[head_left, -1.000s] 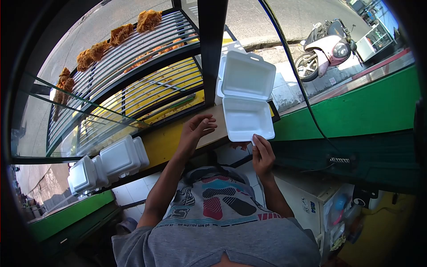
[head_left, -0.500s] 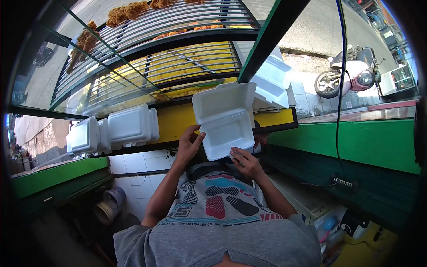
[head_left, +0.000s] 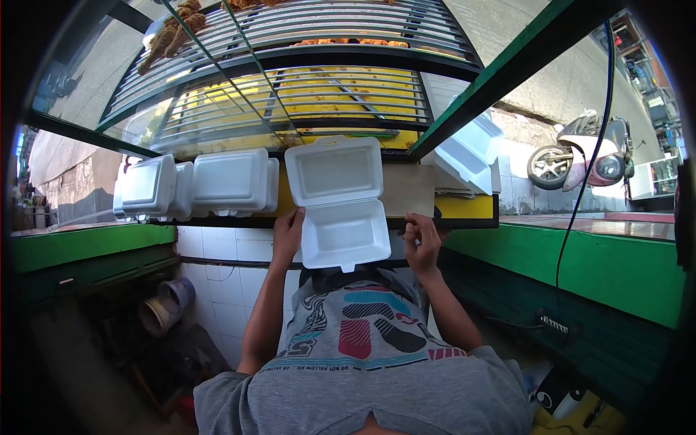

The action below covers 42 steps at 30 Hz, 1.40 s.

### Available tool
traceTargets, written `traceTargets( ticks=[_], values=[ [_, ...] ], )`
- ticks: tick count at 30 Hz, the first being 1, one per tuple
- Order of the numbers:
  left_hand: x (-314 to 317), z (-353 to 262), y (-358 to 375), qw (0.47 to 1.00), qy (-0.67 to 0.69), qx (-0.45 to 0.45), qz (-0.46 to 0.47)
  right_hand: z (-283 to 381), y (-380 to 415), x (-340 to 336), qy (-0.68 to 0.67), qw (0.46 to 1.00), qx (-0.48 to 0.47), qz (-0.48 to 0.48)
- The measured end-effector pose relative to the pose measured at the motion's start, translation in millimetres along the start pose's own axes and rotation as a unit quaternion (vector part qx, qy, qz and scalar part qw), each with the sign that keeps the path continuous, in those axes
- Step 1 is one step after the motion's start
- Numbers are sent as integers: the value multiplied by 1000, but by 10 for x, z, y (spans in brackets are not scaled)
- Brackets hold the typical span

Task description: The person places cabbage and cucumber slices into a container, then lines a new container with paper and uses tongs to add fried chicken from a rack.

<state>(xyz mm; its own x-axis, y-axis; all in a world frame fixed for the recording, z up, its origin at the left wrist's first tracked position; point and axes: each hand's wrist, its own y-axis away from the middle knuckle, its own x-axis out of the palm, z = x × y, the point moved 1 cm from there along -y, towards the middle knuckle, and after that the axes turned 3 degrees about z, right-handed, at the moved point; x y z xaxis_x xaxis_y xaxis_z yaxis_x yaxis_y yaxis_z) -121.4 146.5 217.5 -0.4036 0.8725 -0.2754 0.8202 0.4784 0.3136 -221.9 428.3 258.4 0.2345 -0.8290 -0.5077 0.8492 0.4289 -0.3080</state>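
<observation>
An open white foam box [head_left: 345,233] lies in front of me, its lid raised toward the display case. The left edge of this box is pinched by my left hand [head_left: 288,230], with the thumb at the hinge. To the right of the box, apart from it, my right hand [head_left: 421,243] has its fingertips closed at the edge of a brown paper sheet [head_left: 407,190]. The paper lies on the yellow counter [head_left: 464,209]. Closed white foam boxes [head_left: 230,180] stand side by side on the left.
Fried pieces [head_left: 174,32] lie on the barred rack [head_left: 348,61] behind glass. More open foam boxes [head_left: 470,154] are at the right beside a green post [head_left: 493,90]. A cable [head_left: 580,196] hangs at the right. A motorbike [head_left: 580,156] stands outside.
The open box has shifted left with my left hand. My right hand has let go of its front edge and moved right to the paper, which now shows more.
</observation>
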Motion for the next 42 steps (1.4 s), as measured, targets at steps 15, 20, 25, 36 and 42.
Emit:
traceTargets(
  ticks=[15,20,25,36,42],
  values=[
    [63,24,-81,998,-36,32,-41,-391,-408,-309,104,953,221,-181],
    [88,119,-132,998,-48,27,-35,-88,-275,-733,-187,924,287,-168],
    [139,-36,-133,999,-35,11,-37,536,-184,-628,-216,928,197,-230],
    [331,-9,-241,995,-19,54,-76,568,-148,399,134,963,-104,210],
    [333,-6,-272,996,-32,58,-66,630,-273,478,53,971,-98,210]
  ],
)
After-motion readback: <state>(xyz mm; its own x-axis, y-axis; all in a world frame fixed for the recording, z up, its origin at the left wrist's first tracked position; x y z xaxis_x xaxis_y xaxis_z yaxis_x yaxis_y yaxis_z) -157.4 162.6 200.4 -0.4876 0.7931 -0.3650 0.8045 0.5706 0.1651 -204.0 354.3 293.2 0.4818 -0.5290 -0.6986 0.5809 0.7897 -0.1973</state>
